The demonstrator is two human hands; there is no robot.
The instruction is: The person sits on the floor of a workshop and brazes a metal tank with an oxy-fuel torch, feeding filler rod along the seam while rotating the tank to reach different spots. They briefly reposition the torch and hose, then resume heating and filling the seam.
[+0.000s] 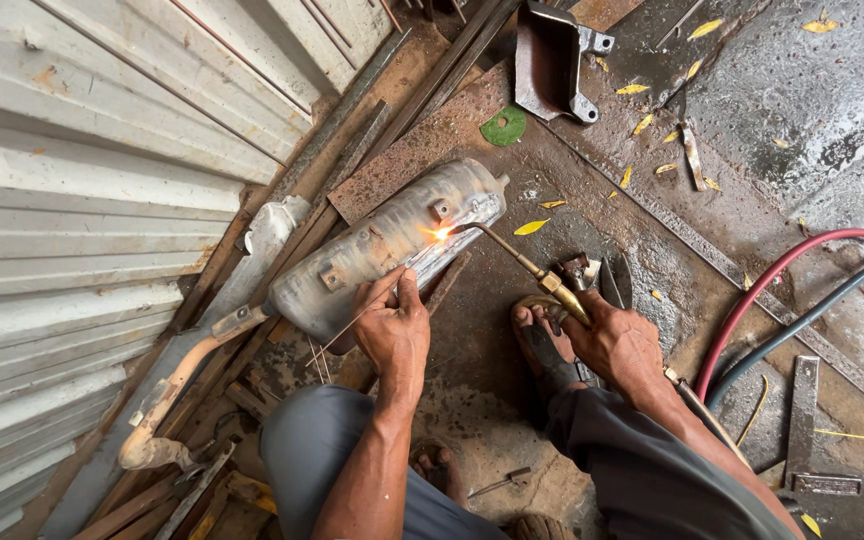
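Observation:
A grey metal exhaust muffler with a bent rusty pipe lies on the workshop floor. My right hand grips a brass gas torch whose tip burns with a bright flame against the muffler's side. My left hand pinches a thin filler rod that reaches toward the flame. I am squatting, and my sandalled foot rests just below the torch.
A corrugated metal shutter fills the left. Steel bars and angle irons lie along it. A red hose and a dark hose run right. A metal bracket, a green disc, pliers and yellow leaves lie about.

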